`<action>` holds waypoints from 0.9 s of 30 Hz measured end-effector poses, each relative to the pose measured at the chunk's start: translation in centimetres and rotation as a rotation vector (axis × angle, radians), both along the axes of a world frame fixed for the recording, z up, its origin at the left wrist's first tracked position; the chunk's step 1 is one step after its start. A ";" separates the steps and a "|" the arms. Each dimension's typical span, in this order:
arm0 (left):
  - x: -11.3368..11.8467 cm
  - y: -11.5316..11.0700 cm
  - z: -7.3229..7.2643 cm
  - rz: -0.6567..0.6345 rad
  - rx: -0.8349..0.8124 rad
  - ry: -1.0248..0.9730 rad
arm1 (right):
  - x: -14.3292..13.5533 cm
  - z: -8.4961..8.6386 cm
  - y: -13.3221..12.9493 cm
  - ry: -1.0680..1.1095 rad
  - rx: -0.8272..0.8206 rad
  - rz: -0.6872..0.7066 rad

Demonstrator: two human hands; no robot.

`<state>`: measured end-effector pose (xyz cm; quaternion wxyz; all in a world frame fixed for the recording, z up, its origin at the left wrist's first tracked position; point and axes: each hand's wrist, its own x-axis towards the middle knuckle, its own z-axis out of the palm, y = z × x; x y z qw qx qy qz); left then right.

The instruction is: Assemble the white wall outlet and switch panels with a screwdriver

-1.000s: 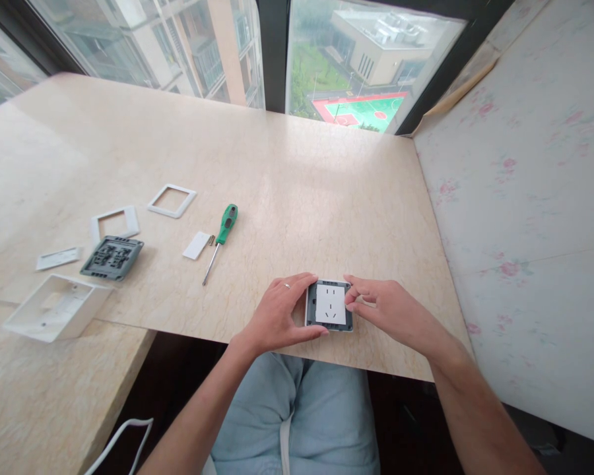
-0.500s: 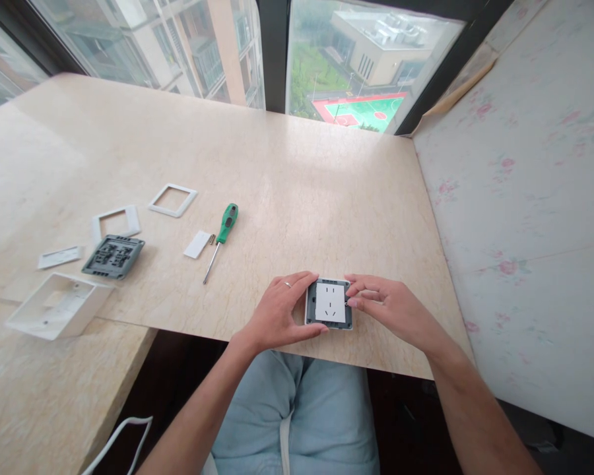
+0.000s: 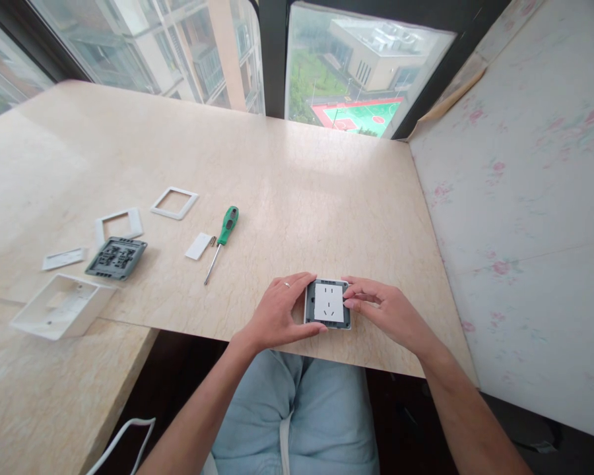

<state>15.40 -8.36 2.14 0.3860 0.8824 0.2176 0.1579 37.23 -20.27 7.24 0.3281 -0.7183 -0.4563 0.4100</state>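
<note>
A socket module [image 3: 329, 303] with a white face and a grey frame lies near the front edge of the table, on a white base that shows at its rim. Around its left side my left hand [image 3: 283, 309] is wrapped, the index finger at the top left corner and the thumb at the bottom edge. My right hand [image 3: 383, 307] is at the right side, thumb and index finger pinched at the edge of the white face. A small screw showed there earlier; now the fingertips hide whatever is between them.
Left of my hands lie a green screwdriver [image 3: 228, 226], small screws [image 3: 212, 241], a white plate [image 3: 198, 246], two white frames [image 3: 175, 203], a grey switch module [image 3: 116, 258], a white strip [image 3: 64, 258] and a white box [image 3: 62, 307]. A papered wall [image 3: 519, 218] stands right.
The fingertips of my right hand have shifted slightly and now cover the small screw. The view has moved a little; my left hand keeps its hold.
</note>
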 end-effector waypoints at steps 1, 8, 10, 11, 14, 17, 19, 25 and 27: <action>0.0 0.0 0.0 0.000 -0.002 -0.002 | 0.0 -0.2 -0.2 0.008 0.017 -0.003; -0.1 0.0 -0.1 0.005 -0.010 -0.004 | -0.1 -1.9 -2.4 -0.051 0.119 0.084; -0.1 0.0 -0.1 0.007 -0.012 0.003 | -0.2 -2.2 -2.7 -0.107 0.125 0.102; -0.1 0.0 -0.2 0.008 -0.012 0.004 | -0.3 -2.3 -2.8 -0.129 0.130 0.106; -0.1 0.0 -0.2 0.005 -0.016 -0.001 | -0.4 -2.4 -2.9 -0.159 0.137 0.115; -0.2 0.0 -0.3 0.003 -0.017 -0.007 | -0.4 -2.5 -2.9 -0.149 0.135 0.109; -0.3 0.0 -0.3 0.003 -0.013 -0.013 | -0.3 -2.7 -3.0 -0.137 0.130 0.108; -0.3 0.1 -0.2 -0.012 -0.003 -0.007 | -0.2 -3.0 -3.1 -0.130 0.142 0.140; -0.4 0.2 -0.3 -0.011 -0.010 -0.001 | -0.2 -3.0 -3.1 -0.134 0.152 0.144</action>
